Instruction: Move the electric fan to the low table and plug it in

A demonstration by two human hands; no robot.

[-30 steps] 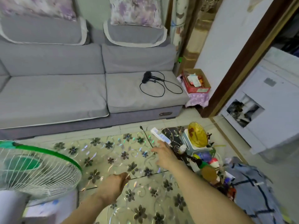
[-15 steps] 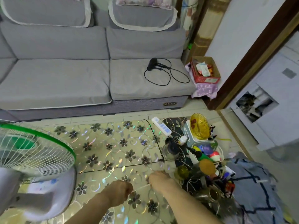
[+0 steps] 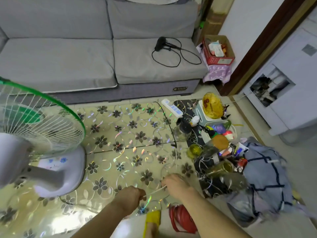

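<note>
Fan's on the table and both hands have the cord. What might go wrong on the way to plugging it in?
1. The white cord, stretched between the left hand and right hand, could drag the fan, which stands near the table's edge.
2. The power strip lies beside crowded bottles and jars; reaching there may knock them over.

Fan [image 3: 39, 134] on low table [image 3: 123, 152] at left, power strip [image 3: 172, 107] at far right, sofa [image 3: 96, 54] behind.

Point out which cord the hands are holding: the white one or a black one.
The thin white cord, stretched between left hand and right hand. The black cord lies untouched across the table.
</note>
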